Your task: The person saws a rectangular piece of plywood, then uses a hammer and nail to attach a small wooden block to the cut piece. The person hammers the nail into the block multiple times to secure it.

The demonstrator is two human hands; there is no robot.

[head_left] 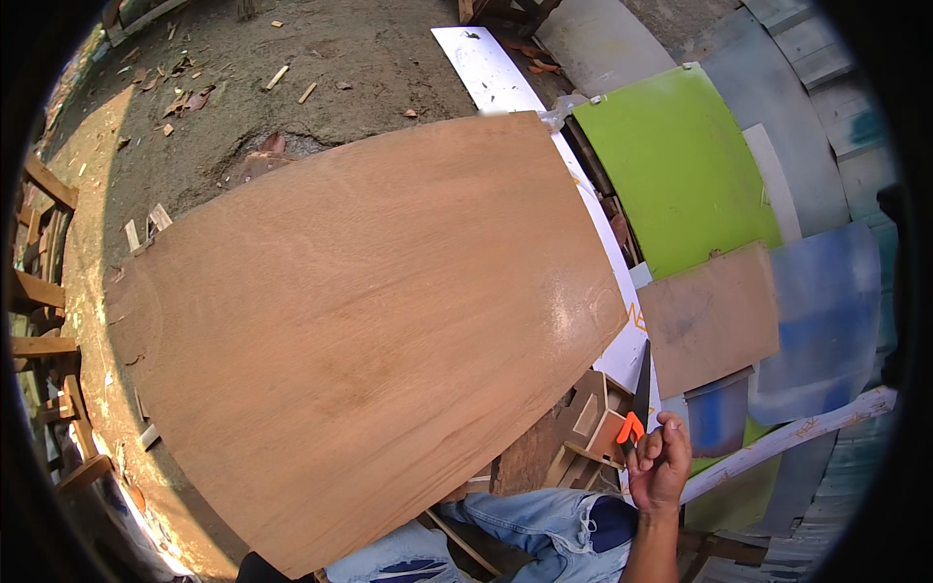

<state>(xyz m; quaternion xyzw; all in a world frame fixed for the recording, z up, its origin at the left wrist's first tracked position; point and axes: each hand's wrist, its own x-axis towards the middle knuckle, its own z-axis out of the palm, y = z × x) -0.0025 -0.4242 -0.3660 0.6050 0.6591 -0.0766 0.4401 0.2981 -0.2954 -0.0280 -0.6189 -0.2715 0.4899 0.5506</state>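
Observation:
A large brown plywood sheet (379,311) spreads across the middle of the view, its near edge over my legs. To its right, my right hand (661,462) is raised with the fingers curled in, palm partly showing. It is closed at the handle of a hand saw (641,394), which has a dark blade pointing away and an orange grip. The fingers hide part of that handle. The blade lies over a long white strip (612,364) beside the plywood's right edge. My left hand does not show.
On the right lie a lime-green panel (680,165), a smaller brown board (714,316) and a bluish translucent sheet (821,321). Wooden box-like pieces (588,418) stand below the plywood's right corner. Wooden frames (44,291) line the left. Scraps litter the dirt ground (321,58).

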